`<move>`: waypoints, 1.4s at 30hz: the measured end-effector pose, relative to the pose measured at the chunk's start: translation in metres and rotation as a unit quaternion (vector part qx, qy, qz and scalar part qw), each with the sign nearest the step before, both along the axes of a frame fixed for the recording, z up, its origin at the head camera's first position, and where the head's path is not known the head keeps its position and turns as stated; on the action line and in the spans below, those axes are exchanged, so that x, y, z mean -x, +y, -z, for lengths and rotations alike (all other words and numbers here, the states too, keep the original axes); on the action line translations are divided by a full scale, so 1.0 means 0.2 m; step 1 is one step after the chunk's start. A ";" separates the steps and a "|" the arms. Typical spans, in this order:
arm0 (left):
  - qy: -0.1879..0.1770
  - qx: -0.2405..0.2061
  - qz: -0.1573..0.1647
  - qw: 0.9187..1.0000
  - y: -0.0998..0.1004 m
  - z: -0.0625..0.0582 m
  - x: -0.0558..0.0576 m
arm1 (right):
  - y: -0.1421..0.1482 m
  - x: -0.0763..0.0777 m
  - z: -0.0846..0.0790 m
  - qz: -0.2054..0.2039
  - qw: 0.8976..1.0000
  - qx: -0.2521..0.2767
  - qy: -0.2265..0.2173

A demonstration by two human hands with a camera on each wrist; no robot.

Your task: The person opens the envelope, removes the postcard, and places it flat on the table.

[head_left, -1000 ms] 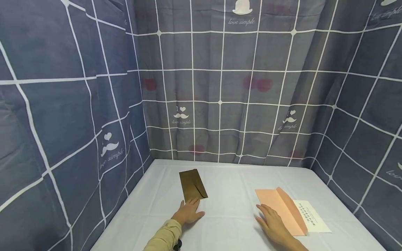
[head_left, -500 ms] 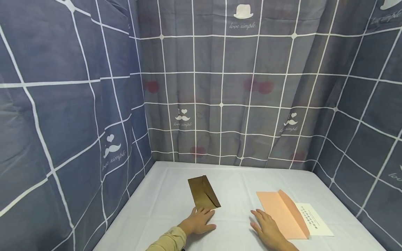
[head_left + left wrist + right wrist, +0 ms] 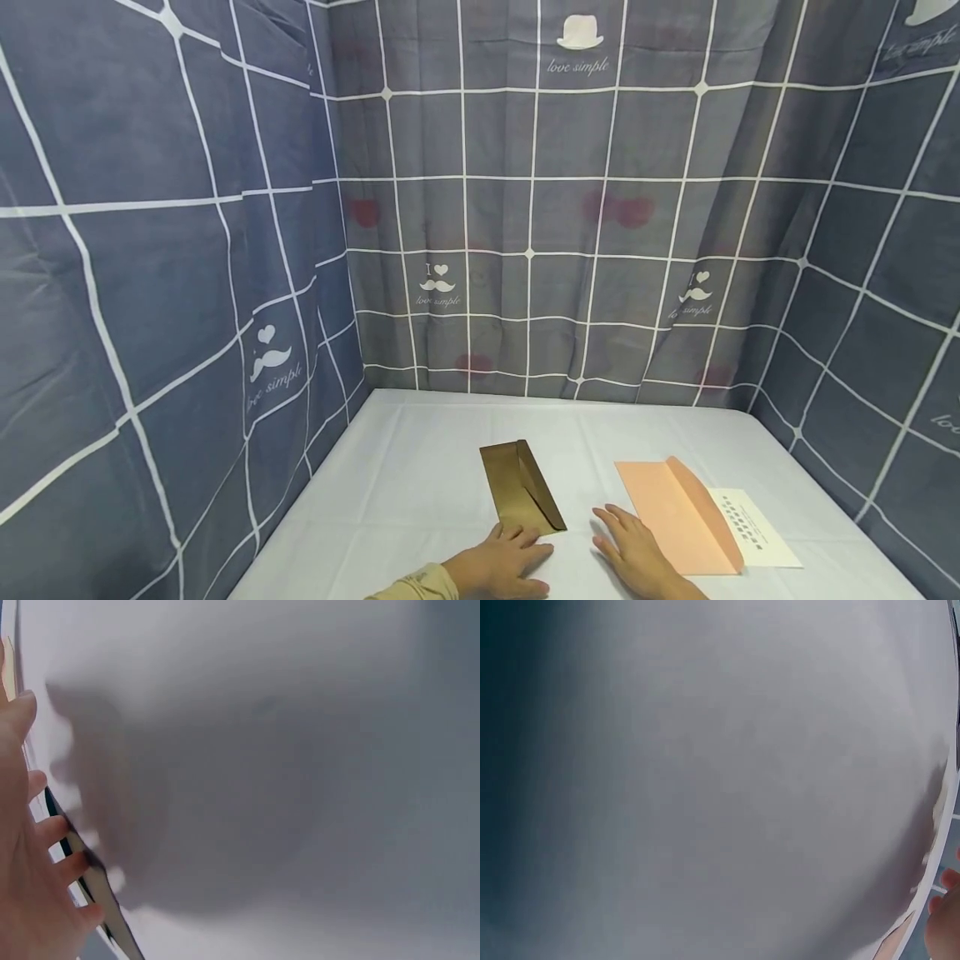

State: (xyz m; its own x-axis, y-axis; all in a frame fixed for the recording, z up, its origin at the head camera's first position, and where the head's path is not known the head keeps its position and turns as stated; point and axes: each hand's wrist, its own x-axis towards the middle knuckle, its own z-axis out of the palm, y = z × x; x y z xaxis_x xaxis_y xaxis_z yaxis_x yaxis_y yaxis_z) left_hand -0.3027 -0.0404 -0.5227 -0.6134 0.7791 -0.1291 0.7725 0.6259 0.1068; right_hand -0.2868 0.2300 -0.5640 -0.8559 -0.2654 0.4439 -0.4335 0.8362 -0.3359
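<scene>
A brown-gold envelope [image 3: 521, 482] with its flap along the right side lies flat on the white table. My left hand [image 3: 501, 563] rests its extended fingertips on the envelope's near edge. In the left wrist view, those fingers [image 3: 73, 866] touch the envelope [image 3: 106, 904], seen edge-on. My right hand [image 3: 636, 553] is held with relaxed fingers beside the left edge of a peach envelope [image 3: 667, 512], gripping nothing. That envelope's flap is raised on its right side. Only part of the right hand [image 3: 943, 926] shows in its wrist view.
A cream card [image 3: 756, 529] with printed dark characters lies partly behind the peach envelope's flap, at the right. White cloth covers the table [image 3: 427, 454]. Grid-patterned curtains [image 3: 495, 208] stand at the back and both sides.
My left hand has slid the brown-gold envelope rightward and nearer across the table. The right hand has shifted slightly left, while the peach envelope and card stay in place.
</scene>
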 end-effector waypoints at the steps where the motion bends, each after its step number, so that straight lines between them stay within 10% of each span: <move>1: 0.005 0.006 0.012 1.000 0.01 0.00 -0.01 | 0.00 0.00 0.00 -0.007 1.000 -0.002 0.001; 23: 0.000 0.011 0.233 0.972 0.04 -0.07 -0.11 | -0.08 0.00 0.02 -0.099 0.993 -0.061 -0.031; 34: -0.002 0.008 0.071 0.997 0.00 -0.02 0.01 | -0.11 -0.03 0.00 -0.086 0.995 -0.049 -0.020; 42: 0.038 0.006 -0.031 0.999 -0.01 0.00 0.01 | -0.14 -0.03 0.02 -0.073 0.995 -0.053 -0.037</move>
State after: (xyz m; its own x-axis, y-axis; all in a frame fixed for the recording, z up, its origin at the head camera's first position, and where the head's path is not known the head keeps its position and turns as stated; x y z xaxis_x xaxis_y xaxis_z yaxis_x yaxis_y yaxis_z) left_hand -0.3038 -0.0420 -0.5236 -0.6684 0.7383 -0.0904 0.7382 0.6733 0.0414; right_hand -0.2816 0.2024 -0.5673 -0.8345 -0.4307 0.3436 -0.5298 0.7987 -0.2854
